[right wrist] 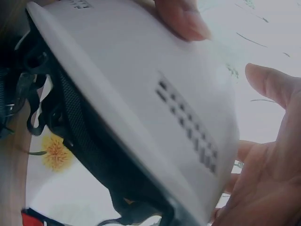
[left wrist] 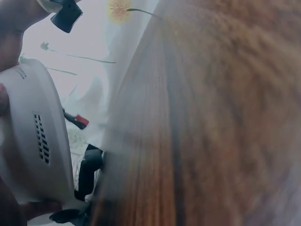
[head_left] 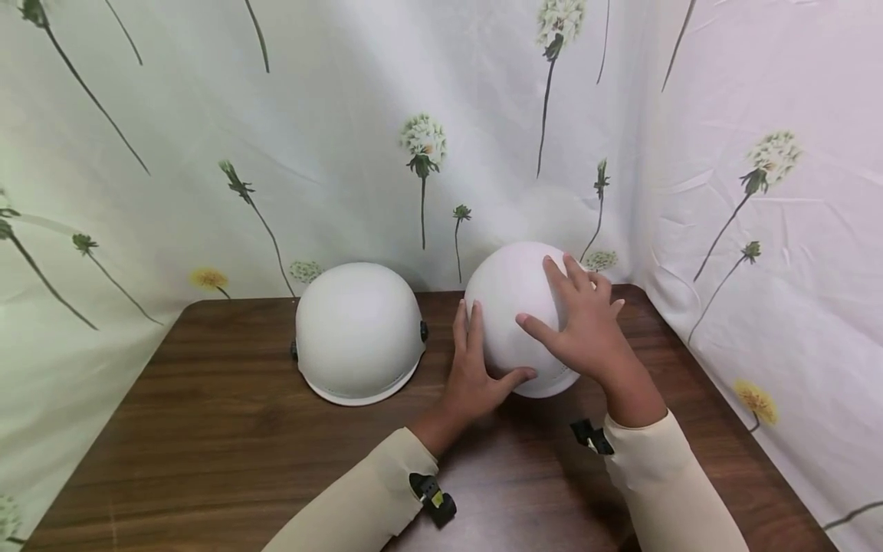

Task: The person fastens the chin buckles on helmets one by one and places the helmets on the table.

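A white helmet (head_left: 507, 287) with a rounded shell is between both hands at the back right of the table. My left hand (head_left: 474, 383) holds its near left side, fingers along the side and thumb across the front. My right hand (head_left: 586, 330) spreads its fingers over the upper right of the shell. In the right wrist view the right thumb (right wrist: 268, 82) stands off the shell. That view also shows small vent holes (right wrist: 188, 127) and dark straps (right wrist: 89, 136) under the rim. The helmet leans in both wrist views.
A second white helmet (head_left: 360, 330) with dark side fittings sits on the brown wooden table (head_left: 228, 429), left of the held one. A white cloth with dandelion prints (head_left: 331, 138) hangs behind and beside the table. A red-ended strap (left wrist: 77, 120) hangs by the held helmet.
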A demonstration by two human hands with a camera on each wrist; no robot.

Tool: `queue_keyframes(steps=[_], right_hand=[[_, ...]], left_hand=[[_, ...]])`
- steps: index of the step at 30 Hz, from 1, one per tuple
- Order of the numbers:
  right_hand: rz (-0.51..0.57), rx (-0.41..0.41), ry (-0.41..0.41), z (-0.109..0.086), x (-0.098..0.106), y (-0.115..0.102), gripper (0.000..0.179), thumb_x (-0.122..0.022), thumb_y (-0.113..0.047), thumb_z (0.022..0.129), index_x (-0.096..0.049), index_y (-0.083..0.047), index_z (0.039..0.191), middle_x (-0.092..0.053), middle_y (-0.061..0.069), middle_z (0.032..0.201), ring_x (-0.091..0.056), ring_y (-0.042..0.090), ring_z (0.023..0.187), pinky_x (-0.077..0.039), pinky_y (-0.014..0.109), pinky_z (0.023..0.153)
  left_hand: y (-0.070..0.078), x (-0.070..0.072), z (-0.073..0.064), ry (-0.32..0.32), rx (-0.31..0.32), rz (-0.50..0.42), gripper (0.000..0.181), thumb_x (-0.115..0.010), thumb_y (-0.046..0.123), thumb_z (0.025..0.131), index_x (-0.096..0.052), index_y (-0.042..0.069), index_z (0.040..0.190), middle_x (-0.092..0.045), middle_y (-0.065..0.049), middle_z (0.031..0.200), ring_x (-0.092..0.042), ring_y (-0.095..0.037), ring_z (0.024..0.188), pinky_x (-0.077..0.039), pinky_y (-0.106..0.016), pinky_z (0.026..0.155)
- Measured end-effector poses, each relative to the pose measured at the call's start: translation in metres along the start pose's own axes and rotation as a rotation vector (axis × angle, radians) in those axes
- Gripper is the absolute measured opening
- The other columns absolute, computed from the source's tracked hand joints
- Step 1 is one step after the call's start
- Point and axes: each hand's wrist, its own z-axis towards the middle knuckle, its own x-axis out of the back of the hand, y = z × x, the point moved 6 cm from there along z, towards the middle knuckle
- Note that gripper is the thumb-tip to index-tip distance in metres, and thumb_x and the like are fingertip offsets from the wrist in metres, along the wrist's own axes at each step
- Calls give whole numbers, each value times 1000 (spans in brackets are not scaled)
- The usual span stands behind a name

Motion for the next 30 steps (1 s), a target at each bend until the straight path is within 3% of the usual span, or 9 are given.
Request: queue_keyframes(steps=[5,10,13,19,25,30], right_hand=[[-20,24,24,-2,3,-4,92,-71,-59,98,-34,-20,173,-23,16,183,-20,55,158,-2,99,109],[-30,47,34,-2,6,-4,88,-72,-56,98,-39,-22,171,-27,11,182,-22,51,157,6,98,109],[-17,59,32,-2,7,-3,87,-74,-53,98,-40,-22,171,-27,10,183,-21,51,158,3,99,109],[2,73,25,-3,9,-1,85,-78,-48,98,-41,-21,170,-28,11,182,-21,52,157,-14,96,112],[24,112,52,-3,9,-2,81,-81,-43,98,-47,-19,168,-32,11,180,-24,52,157,-31,86,110],[18,87,56,-2,5,-7,84,-81,-47,97,-46,-21,168,-31,7,181,-23,47,158,-32,86,106]], left_hand=[[0,-1,-2,11,-12,-53,136,-99,28,83,-3,9,176,1,-32,179,-21,-57,164,-39,-70,123],[-3,-2,-2,15,-4,-75,133,-93,46,86,-3,10,176,-1,-30,179,-23,-57,163,-39,-72,122],[-4,-2,-1,5,16,-51,134,-91,53,86,0,13,177,-1,-27,179,-25,-55,163,-40,-71,122],[-2,3,6,-52,63,81,139,-96,49,82,2,21,178,-3,-24,179,-32,-54,160,-45,-68,119],[18,19,19,-127,38,251,141,-98,57,76,-9,19,178,2,-22,182,-10,-52,169,-41,-73,120],[28,29,24,-154,-1,362,139,-97,61,75,-14,17,177,2,-23,183,-9,-54,168,-37,-75,122]])
